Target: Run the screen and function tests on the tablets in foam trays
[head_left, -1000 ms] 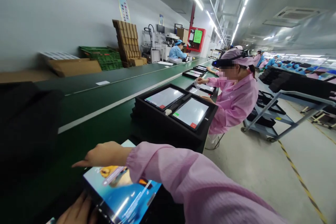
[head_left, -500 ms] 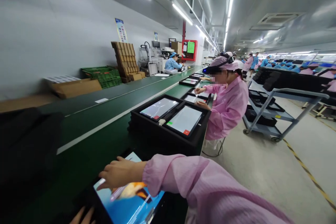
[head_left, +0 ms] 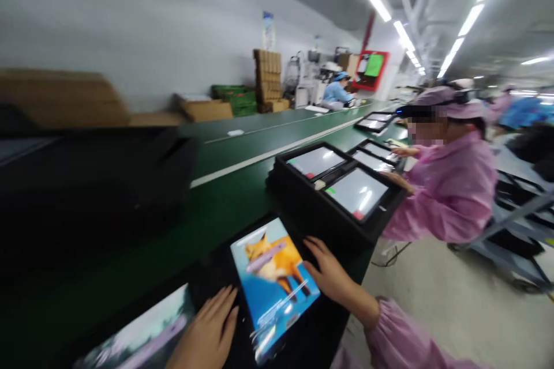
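A tablet (head_left: 277, 282) with a fox on a blue picture lies in a black foam tray (head_left: 216, 262) on the bench in front of me. My right hand (head_left: 331, 274) rests at the tablet's right edge, fingers stretched out. On the other side, my left hand (head_left: 210, 326) lies with extended fingers between this tablet and a second one. That second tablet (head_left: 145, 331) shows a misty landscape and is partly covered by my left hand. Neither hand is closed around anything.
Ahead stands a stack of black trays (head_left: 322, 199) holding two lit tablets. Beyond it, a co-worker in pink (head_left: 445, 184) handles tablets at the bench edge. Dark trays (head_left: 95, 184) are piled at left. A grey cart (head_left: 515, 242) stands on the right.
The view has swung left. My right hand has moved off the tablet's screen to its right edge, uncovering the fox picture. More of my left hand and the second tablet now show.
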The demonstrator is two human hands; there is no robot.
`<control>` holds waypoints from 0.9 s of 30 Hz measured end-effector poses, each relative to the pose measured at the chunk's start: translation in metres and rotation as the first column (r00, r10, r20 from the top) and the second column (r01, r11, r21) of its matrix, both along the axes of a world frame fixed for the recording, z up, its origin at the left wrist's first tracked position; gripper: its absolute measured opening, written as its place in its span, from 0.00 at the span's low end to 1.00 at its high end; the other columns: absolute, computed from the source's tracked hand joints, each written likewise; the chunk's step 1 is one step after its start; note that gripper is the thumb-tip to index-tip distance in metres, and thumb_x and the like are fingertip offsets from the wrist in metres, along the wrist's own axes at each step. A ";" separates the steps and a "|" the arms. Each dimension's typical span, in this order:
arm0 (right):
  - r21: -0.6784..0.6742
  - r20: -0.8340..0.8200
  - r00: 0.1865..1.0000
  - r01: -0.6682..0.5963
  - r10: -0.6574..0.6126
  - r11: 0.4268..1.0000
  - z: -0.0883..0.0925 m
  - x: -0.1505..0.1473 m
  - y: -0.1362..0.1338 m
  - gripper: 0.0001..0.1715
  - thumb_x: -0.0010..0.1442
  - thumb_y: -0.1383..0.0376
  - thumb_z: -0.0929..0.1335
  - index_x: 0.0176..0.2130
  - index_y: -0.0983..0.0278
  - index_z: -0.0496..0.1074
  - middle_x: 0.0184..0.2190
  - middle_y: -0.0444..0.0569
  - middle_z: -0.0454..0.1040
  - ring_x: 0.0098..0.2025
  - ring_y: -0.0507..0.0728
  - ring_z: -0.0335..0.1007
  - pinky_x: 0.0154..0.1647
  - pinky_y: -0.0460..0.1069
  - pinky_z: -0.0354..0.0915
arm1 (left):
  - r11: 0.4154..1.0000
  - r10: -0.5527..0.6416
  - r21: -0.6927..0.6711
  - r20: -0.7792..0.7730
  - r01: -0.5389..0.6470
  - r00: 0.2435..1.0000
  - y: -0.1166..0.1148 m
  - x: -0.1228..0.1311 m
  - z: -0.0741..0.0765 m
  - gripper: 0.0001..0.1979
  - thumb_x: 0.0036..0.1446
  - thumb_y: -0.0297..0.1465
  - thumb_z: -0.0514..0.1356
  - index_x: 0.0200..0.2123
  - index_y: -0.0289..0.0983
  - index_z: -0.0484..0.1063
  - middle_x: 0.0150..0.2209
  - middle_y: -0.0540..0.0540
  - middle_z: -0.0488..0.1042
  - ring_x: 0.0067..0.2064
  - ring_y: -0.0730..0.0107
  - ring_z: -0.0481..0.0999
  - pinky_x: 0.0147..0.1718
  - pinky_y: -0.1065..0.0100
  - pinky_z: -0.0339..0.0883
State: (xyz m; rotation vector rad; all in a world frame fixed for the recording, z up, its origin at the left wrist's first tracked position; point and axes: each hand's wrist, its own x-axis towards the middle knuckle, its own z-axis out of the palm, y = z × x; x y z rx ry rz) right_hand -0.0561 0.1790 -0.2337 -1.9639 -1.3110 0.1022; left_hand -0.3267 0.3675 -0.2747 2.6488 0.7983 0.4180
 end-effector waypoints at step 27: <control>0.004 -0.157 0.976 -0.152 0.151 0.988 -0.006 0.016 0.082 0.30 0.66 0.40 0.69 0.49 0.60 0.83 0.69 0.60 0.69 0.77 0.75 0.51 0.74 0.77 0.54 | 0.645 0.702 -0.633 0.271 -0.428 0.658 -0.002 -0.038 0.117 0.26 0.64 0.49 0.55 0.56 0.42 0.79 0.57 0.41 0.83 0.63 0.49 0.79 0.65 0.47 0.69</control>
